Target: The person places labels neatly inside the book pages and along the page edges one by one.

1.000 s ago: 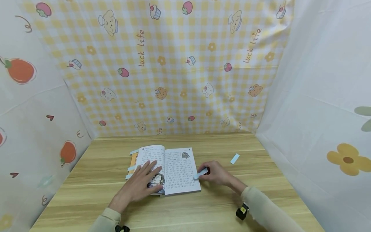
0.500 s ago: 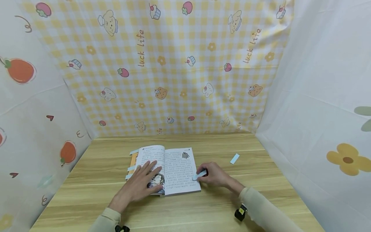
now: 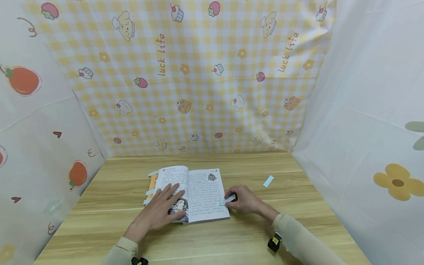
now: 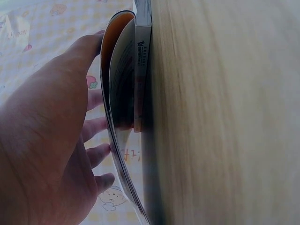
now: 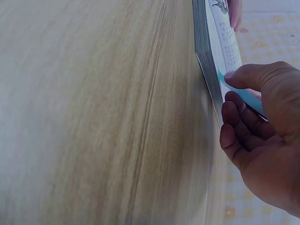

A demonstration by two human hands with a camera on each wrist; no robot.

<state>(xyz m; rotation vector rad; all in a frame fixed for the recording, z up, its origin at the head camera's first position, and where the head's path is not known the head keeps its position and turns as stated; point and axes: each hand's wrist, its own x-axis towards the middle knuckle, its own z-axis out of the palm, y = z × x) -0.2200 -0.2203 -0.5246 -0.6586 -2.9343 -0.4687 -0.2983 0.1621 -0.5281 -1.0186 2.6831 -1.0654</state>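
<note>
An open book [image 3: 203, 193] of printed pages lies on the table. My left hand [image 3: 159, 209] rests with spread fingers on its left page, partly over a drawing; the left wrist view shows this hand [image 4: 51, 112] beside the curved-up pages [image 4: 117, 70]. At the right page's outer edge, my right hand [image 3: 245, 199] pinches a light blue sticky tab [image 3: 227, 200]. One end of the tab overlaps the page. In the right wrist view the thumb presses near the end of this tab [image 5: 248, 97], with the other fingers curled below.
Another light blue strip [image 3: 268, 181] lies on the wooden table [image 3: 205, 243], to the right beyond my right hand. Several blue tabs [image 3: 150, 192] stick out from the book's left edge. A checked curtain [image 3: 198, 110] hangs behind the table, with white sheets at both sides.
My right hand has shifted slightly left and down with the blue sticky tab, whose end now lies a little further onto the page. My left hand has stayed still.
</note>
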